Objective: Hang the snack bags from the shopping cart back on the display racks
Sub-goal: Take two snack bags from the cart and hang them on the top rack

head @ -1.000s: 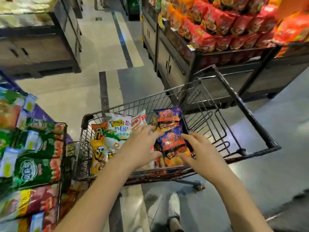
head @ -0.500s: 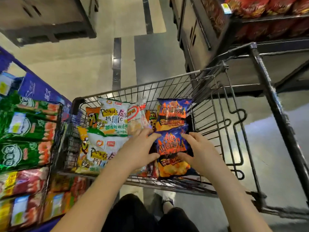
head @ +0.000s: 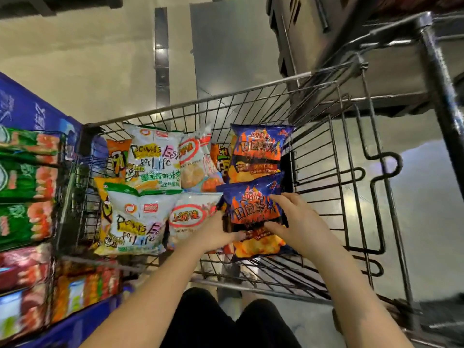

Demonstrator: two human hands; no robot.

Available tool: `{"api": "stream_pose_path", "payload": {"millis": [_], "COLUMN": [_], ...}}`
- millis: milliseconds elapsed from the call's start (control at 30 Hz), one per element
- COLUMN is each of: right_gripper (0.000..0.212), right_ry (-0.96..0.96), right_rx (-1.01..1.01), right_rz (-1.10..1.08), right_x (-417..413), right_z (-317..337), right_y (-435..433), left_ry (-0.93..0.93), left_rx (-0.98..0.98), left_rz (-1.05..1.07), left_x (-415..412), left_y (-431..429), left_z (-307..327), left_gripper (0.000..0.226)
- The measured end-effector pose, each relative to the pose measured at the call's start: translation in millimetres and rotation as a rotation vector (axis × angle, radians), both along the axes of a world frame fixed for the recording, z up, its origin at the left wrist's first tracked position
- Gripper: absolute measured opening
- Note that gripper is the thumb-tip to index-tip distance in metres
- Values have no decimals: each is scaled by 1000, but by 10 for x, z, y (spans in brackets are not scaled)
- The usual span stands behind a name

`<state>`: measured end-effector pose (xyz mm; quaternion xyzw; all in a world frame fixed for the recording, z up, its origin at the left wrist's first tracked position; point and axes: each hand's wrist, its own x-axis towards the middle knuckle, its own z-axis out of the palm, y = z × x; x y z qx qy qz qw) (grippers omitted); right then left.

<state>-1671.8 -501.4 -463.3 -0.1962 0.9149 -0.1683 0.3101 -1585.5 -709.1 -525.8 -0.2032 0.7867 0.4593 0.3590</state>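
Gripping the near blue flame-print bag (head: 253, 216) from both sides: pinched at its left edge by the left hand (head: 213, 234), clasped at its right edge by the right hand (head: 301, 222), fingers (head: 279, 198) narrow and pressed on the foil. Lying low in the shopping cart (head: 226, 99), between the two sets of fingers. Just beyond the fingers, a second blue bag (head: 258, 149); left of them, white snack bags (head: 140, 222). Farther left, a display rack (head: 25, 184) of green packs.

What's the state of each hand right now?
Left hand: grips the left edge of the near blue chip bag.
Right hand: grips the same bag's right side.
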Motion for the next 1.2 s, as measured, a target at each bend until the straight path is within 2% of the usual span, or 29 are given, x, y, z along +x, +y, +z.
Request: {"api": "stream_pose_path", "payload": {"millis": [33, 167, 267, 500, 633, 800, 933, 1100, 1200], "right_gripper": [71, 70, 69, 68, 65, 55, 47, 39, 43], "right_ry": [-2, -16, -35, -55, -48, -51, -58, -108, -186], "right_rx": [-7, -30, -46, -69, -102, -180, -216, -242, -233], "right_rz": [-5, -46, -81, -149, -175, -256, -317, -489, -571], "right_x": [-4, -20, -35, -76, -168, -347, -476, -675, -760], "right_z": [-28, -117, -174, -176, -108, 52, 111, -6, -127], "right_y": [9, 40, 80, 109, 107, 119, 105, 59, -28], "left_ry": [-22, -72, -104, -94, -80, -54, -16, 48, 55], "left_rx": [32, 105, 133, 234, 239, 224, 208, 179, 212], "left_rz": [34, 217, 296, 341, 355, 328, 330, 355, 437], "left_x": [-3, 55, -8, 27, 67, 76, 11, -65, -82], "left_y": [43, 117, 168, 175, 175, 192, 187, -34, -250], "left_z": [-62, -653, -627, -635, -551, -373, -211, 64, 189], "left_gripper": [52, 102, 118, 110, 99, 100, 88, 62, 61]}}
